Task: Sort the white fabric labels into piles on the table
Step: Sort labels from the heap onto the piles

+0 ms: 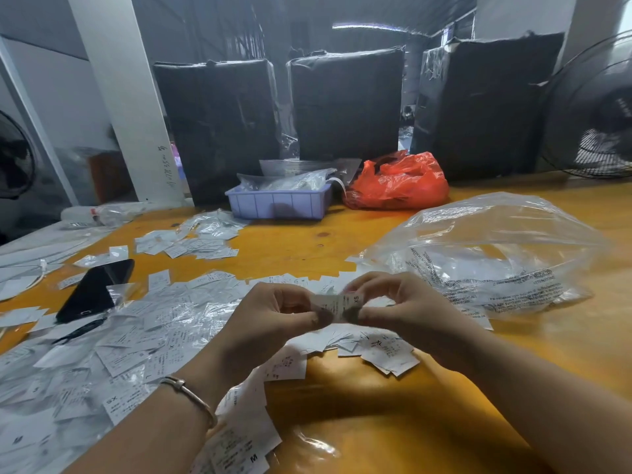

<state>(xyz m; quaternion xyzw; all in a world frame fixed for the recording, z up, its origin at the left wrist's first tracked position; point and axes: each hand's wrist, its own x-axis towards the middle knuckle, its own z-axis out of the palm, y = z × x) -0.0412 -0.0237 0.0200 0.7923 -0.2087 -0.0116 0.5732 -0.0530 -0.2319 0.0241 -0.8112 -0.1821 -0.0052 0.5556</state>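
At lower centre of the frame, both forearms reach in from the bottom edge and meet above the worktop (376, 422). The left hand (273, 318) and the right hand (400, 306) have curled fingers, and each pinches one end of a small white label (337, 304) between thumb and fingertips; the label is held clear of the surface, with "XS" printed near its right end. A thin metal bangle (191, 393) circles the left wrist.

Below and left of the hands, a loose heap of labels (119, 343) spreads across the lower left, thin white printed slips mixed with crinkled clear film. A smaller pile (386, 352) lies just under the right hand, and another scatter (191, 241) sits farther up at centre left. A black phone (92, 292) lies tilted on the heap at left.

At right rests a large, puffed clear bag (496, 254) with black print. Further back stand a lilac ribbed tray (277, 203) holding plastic packets and a crumpled red bag (400, 183).

The worktop is glossy orange-yellow wood. Behind it stand three black-wrapped bales (345, 104), a white pillar (126, 97) at upper left and a wire fan (595, 107) at the right edge.
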